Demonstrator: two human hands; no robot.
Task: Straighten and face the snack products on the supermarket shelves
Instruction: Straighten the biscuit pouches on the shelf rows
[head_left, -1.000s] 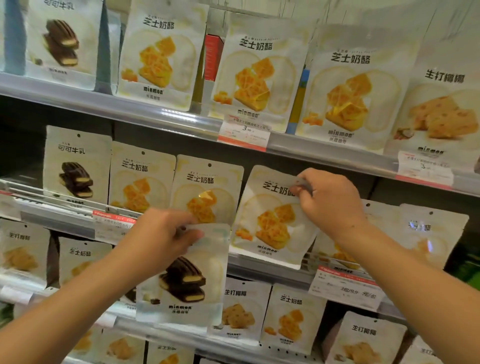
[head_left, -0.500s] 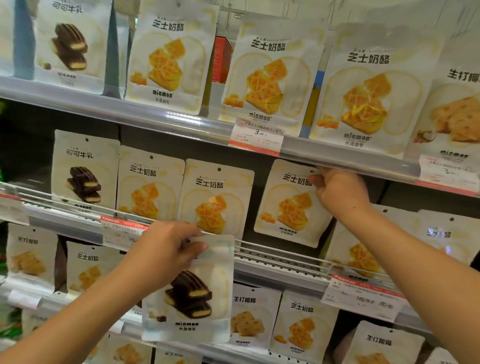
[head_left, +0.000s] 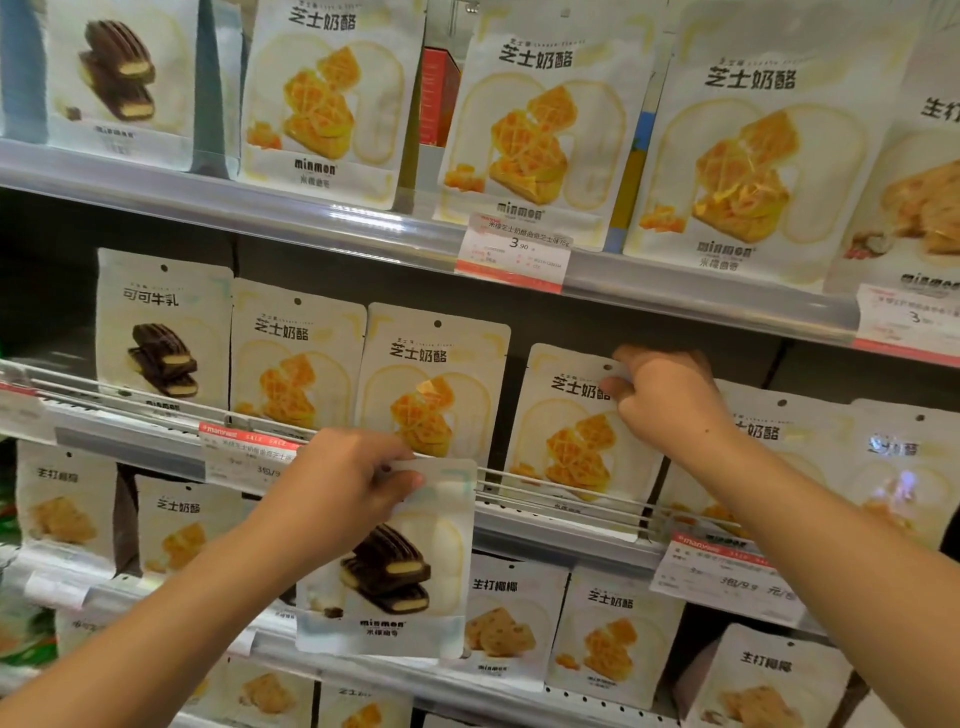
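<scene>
— Where's the cheese pouch (head_left: 576, 431) now?

— On the middle shelf (head_left: 550, 525), right of centre, standing behind the wire rail (head_left: 561, 493). The right hand (head_left: 670, 400) pinches its top right corner, fingers curled round the edge by the hang hole. It leans a bit, top tipped to the right, and there's a dark gap between it and the next cheese pouch (head_left: 431, 384) on its left.

— And the other hand?

— The left hand (head_left: 343, 483) grips a chocolate pouch (head_left: 389, 561) by its top left corner, held out in front of the shelf edge, off any shelf. It hangs face out, over the packs of the lower shelf (head_left: 415, 675).

— So how far along, would you say?

— Partway, I'd judge. The left end of the middle shelf looks done: a chocolate pack (head_left: 161, 332) and two cheese ones upright, faces forward, edge to edge. The pouch in the right hand needs squaring and closing up to that row. The held chocolate pouch has no place yet; its match is at the far left end. The packs towards the right end overlap, so they look unfinished too.
</scene>
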